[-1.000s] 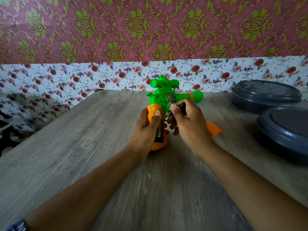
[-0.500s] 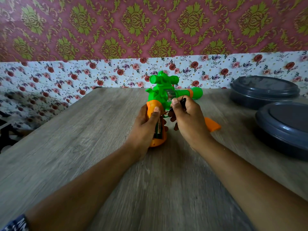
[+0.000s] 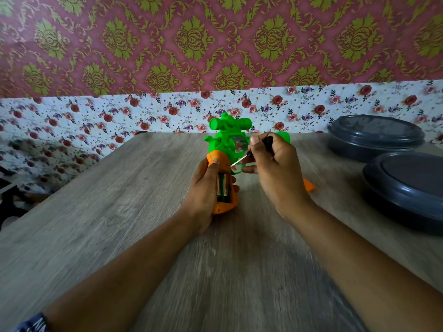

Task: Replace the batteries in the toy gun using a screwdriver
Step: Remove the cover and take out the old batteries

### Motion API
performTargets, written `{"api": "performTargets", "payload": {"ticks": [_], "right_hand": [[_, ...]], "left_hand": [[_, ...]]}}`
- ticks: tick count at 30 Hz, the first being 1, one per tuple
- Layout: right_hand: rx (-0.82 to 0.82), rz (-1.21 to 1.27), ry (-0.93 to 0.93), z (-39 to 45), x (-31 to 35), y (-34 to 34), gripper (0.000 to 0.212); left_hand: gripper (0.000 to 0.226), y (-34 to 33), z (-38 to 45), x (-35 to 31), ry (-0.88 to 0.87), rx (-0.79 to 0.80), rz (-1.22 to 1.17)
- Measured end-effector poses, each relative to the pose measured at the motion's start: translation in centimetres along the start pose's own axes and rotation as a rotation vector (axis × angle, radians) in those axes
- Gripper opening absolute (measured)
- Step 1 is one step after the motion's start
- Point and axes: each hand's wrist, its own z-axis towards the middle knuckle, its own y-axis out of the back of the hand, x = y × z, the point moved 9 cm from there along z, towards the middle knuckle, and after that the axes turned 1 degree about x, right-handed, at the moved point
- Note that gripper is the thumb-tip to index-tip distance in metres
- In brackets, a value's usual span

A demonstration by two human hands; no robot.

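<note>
Left hand (image 3: 203, 185) fingers curled round orange grip of toy gun (image 3: 227, 149), batteries (image 3: 223, 188) exposed in open compartment. Right hand (image 3: 275, 168) pinching screwdriver (image 3: 249, 155), tip angled toward seven o'clock, near grip top. Gun at table (image 3: 119, 212) centre; orange cover (image 3: 309, 185) at three o'clock.

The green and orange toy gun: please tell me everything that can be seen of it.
The green and orange plastic toy gun stands grip-down on the wooden table. Its body, with a scope on top, is green, its grip orange. The grip's battery compartment is open, showing two batteries inside. The left hand grips the grip. The right hand holds a small black-handled screwdriver, tip near the trigger; contact is unclear.
</note>
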Motion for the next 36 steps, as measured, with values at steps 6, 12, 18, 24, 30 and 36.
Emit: {"api": "performTargets", "payload": {"ticks": [6, 12, 18, 24, 30, 36], "right_hand": [[0.126, -0.216, 0.118, -0.8, 0.5, -1.2, 0.014], [0.164, -0.040, 0.075, -0.8, -0.4, -1.7, 0.008], [0.192, -0.101, 0.137, -0.9, 0.2, -1.9, 0.012], [0.179, 0.071, -0.084, -0.3, -1.6, -1.5, 0.019], [0.164, 0.210, -0.227, -0.4, -2.8, -1.3, 0.023], [0.176, 0.206, -0.275, -0.4, -3.2, -1.4, 0.025]], "left_hand": [[0.022, 0.1, -0.2, 0.0, 0.013, -0.009, -0.011], [0.029, 0.0, -0.2, -0.1, -0.014, -0.006, 0.013], [0.031, -0.1, -0.1, -0.2, -0.019, 0.008, 0.017], [0.032, -0.2, 0.1, 0.0, -0.048, 0.019, 0.055], [0.034, -0.2, 0.1, 0.2, -0.024, 0.021, 0.037], [0.020, -0.5, -0.2, 0.1, -0.018, 0.026, 0.011]]}}
